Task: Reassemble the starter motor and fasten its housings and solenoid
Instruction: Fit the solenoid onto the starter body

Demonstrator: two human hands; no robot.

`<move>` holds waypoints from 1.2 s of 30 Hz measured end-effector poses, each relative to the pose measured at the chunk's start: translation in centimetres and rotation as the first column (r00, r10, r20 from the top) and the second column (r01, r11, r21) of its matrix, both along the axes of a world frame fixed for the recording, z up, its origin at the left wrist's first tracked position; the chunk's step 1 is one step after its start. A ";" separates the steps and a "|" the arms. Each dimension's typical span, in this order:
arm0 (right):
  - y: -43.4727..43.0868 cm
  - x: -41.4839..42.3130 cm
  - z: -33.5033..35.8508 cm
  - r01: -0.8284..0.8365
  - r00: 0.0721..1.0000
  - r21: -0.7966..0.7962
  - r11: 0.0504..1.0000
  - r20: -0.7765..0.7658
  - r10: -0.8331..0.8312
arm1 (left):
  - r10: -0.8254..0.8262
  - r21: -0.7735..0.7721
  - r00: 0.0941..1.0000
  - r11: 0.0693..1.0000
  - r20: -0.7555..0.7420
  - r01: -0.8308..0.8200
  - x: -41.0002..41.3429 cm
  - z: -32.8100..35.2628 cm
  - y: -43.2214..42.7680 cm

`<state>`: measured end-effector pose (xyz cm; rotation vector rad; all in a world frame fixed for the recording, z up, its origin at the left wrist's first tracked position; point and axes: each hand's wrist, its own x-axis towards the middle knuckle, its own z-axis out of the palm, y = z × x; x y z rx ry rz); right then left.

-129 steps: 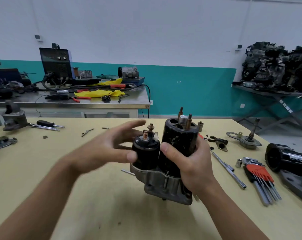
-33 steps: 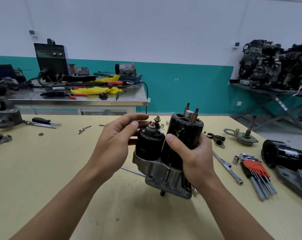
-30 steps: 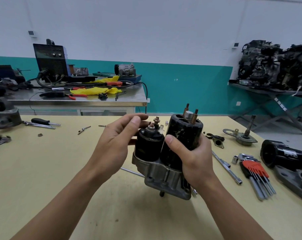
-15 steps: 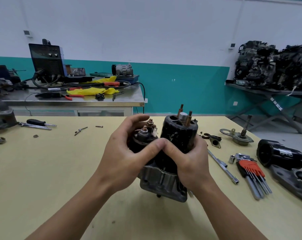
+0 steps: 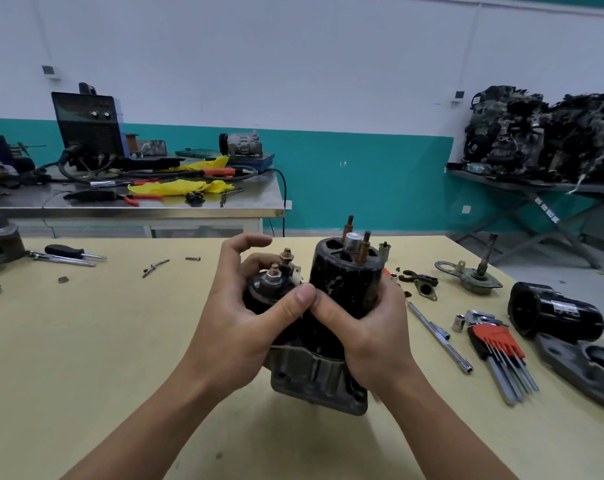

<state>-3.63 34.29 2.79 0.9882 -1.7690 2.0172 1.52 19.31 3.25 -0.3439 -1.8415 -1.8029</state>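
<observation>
The left hand (image 5: 245, 327) curled round the small black solenoid (image 5: 267, 289) and the right hand (image 5: 371, 332) wrapped the starter motor (image 5: 345, 278) beside it, thumbs touching, over the pale yellow desk (image 5: 86, 341). The motor's cylinder was scuffed black; copper studs (image 5: 365, 245) rose from its top, a rough grey cast housing (image 5: 314, 375) below.

Left hand (image 5: 238, 327), right hand (image 5: 369, 334): two.
Starter (image 5: 342, 285), second starter (image 5: 553, 311): two.
Copper studs (image 5: 365, 245): two.
Hex-key set (image 5: 494, 341): one.
Screwdriver (image 5: 65, 251): one.
Extension bar (image 5: 439, 336): one.
Sockets (image 5: 459, 322): two, maybe more; small, blurred.
Welder (image 5: 86, 126): one.
Yellow table (image 5: 86, 341), steel table (image 5: 137, 212), dark table (image 5: 501, 178): three.
</observation>
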 end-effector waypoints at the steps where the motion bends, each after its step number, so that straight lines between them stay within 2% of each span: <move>1: 0.0 0.0 0.0 0.004 1.000 0.000 1.000 0.004 -0.004 | 0.010 -0.009 1.000 1.000 -0.021 -0.010 -0.1 0.0 0.1; 4: 0.1 0.0 0.0 0.011 1.000 -0.003 1.000 0.011 -0.011 | 0.007 -0.028 0.999 1.000 -0.038 -0.008 -0.1 0.1 0.2; 7: 0.1 0.0 -0.1 0.026 1.000 0.006 1.000 0.013 -0.026 | -0.058 -0.055 0.998 0.997 0.011 0.058 -0.1 0.3 -0.2; 10: 0.0 0.0 -0.2 0.036 0.999 0.014 0.999 -0.010 -0.036 | -0.042 -0.076 0.999 0.996 0.025 0.044 0.0 0.0 -0.6; 16: 0.1 0.0 -0.2 0.046 0.999 0.022 0.999 0.002 -0.046 | -0.011 -0.066 0.998 0.998 -0.060 0.007 -0.1 -0.2 -0.2; 21: 0.1 0.0 -0.2 0.029 1.000 0.020 0.999 0.004 -0.029 | -0.073 -0.085 0.997 0.994 -0.020 0.071 -0.1 0.1 -0.5; 26: 0.1 0.0 -0.2 0.036 0.999 0.029 0.999 0.000 -0.036 | 0.009 -0.034 0.999 0.999 -0.041 -0.010 -0.2 -0.4 -0.4; 29: 0.1 0.0 -0.2 0.034 0.999 0.024 0.999 0.007 -0.034 | -0.008 -0.033 0.997 0.999 -0.075 0.005 -0.2 -0.3 -0.1; 34: 0.1 0.1 -0.2 0.024 1.000 0.019 1.000 -0.012 -0.024 | -0.118 -0.072 0.993 0.990 0.020 0.119 -0.2 0.4 -0.9; 36: 0.1 0.1 -0.2 0.019 1.000 0.021 1.000 -0.020 -0.018 | -0.102 -0.053 0.994 0.993 0.027 0.103 -0.1 0.3 -1.1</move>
